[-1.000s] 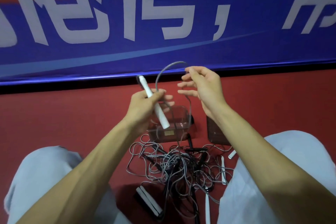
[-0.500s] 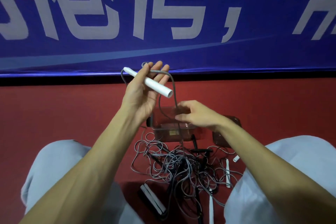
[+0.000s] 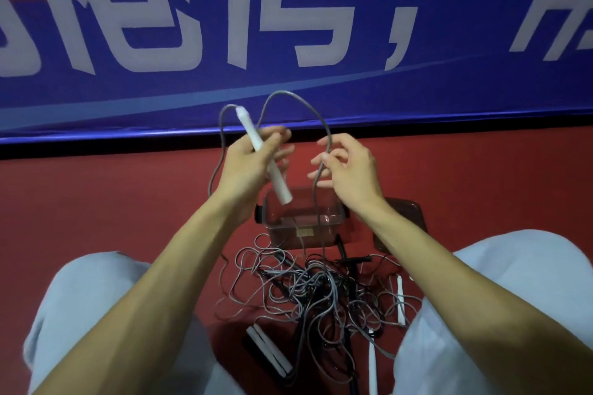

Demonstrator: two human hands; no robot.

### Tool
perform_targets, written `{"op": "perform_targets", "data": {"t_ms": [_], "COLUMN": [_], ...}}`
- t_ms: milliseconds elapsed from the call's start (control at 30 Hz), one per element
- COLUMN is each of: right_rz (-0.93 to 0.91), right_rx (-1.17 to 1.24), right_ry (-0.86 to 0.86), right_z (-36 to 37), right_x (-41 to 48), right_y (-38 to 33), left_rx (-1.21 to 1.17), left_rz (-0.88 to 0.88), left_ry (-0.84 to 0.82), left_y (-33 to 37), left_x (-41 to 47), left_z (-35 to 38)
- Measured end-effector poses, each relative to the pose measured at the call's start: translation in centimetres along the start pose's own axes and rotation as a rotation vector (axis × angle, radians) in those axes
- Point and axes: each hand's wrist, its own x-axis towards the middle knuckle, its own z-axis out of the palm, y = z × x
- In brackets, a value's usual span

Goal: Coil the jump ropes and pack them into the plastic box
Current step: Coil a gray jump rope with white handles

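The left hand (image 3: pixel 248 167) is closed around a white jump-rope handle (image 3: pixel 263 155), which slants from upper left down to lower right, its lower end hanging just above the clear plastic box (image 3: pixel 301 221). From the handle's top end a grey cord (image 3: pixel 295 99) bends down behind the left wrist, and another arc rises between the hands and comes down into the right hand (image 3: pixel 348 170). That hand is half open, fingers curled and spread, with the cord pinched lightly at the fingertips; below it the cord drops toward the box and into the tangle.

The step in hand looks like the forming of the first loops of a coil against the held handle. To do it well, the right hand should probably lay each loop into the left hand's grip at a matching length, letting the cord slide through the fingertips rather than yanking it, since its far end runs into the tangled pile of ropes (image 3: pixel 321 292) on the red floor (image 3: pixel 112 202) between the knees. A sharp pull could tighten knots there or drag the other handles along.

The box sits on the floor just beyond the pile and appears empty; a dark lid (image 3: pixel 409 218) lies beside it at the right. A pair of white handles (image 3: pixel 269 351) lies near the pile's front edge, others at its right.
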Motion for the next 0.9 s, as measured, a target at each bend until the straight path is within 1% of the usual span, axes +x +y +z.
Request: {"op": "perform_targets", "data": {"t_ms": [67, 100, 267, 333, 433, 500, 533, 600, 633, 700, 767, 833, 900], "right_rz": [-0.019, -0.046, -0.184, -0.156, -0.026, 0.041, 0.059, 0.084, 0.097, 0.117, 0.143, 0.172, 0.19], "right_rx": [0.088, 0.132, 0.346, 0.452, 0.675, 0.74, 0.745, 0.733, 0.708, 0.574, 0.401, 0.25, 0.104], "right_ry": [0.042, 0.063, 0.1, 0.137, 0.157, 0.162, 0.161, 0.155, 0.145, 0.107, 0.043, -0.016, -0.087], "right_z": [-0.4, -0.5, -1.2, -1.6, -1.8, -1.7, -1.7, -1.8, -1.9, -2.1, -2.0, -1.6, -1.0], "right_x": [0.0, -0.1, -0.5, -0.4, -0.3, -0.3, -0.2, 0.1, 0.3, 0.6, 0.5, 0.2, 0.0], "right_y": [-0.8, -1.3, -3.7, -3.9, -3.3, -2.9, -2.8, -2.8, -2.8, -2.5, -1.8, -1.0, -0.2], "left_rx": [0.226, 0.286, 0.363, 0.379, 0.425, 0.444, 0.443, 0.342, 0.229, -0.008, -0.2, -0.368, -0.433], "left_rz": [0.003, -0.007, -0.076, -0.077, -0.052, -0.05, -0.043, -0.056, -0.085, -0.143, -0.162, -0.152, -0.127], "left_ry": [-0.058, -0.095, -0.233, -0.306, -0.379, -0.395, -0.375, -0.284, -0.22, -0.101, -0.011, 0.039, 0.04], "left_y": [-1.0, -1.4, -2.4, -2.7, -3.1, -3.3, -3.4, -3.4, -3.2, -2.5, -1.3, 0.0, 0.9], "left_x": [-0.2, -0.2, -0.4, -0.5, -0.6, -0.8, -0.9, -0.9, -0.9, -0.7, -0.4, -0.2, -0.2], "left_z": [0.3, 0.5, 1.1, 1.1, 1.1, 1.4, 1.6, 1.8, 1.9, 1.8, 1.6, 1.1, 0.6]}}
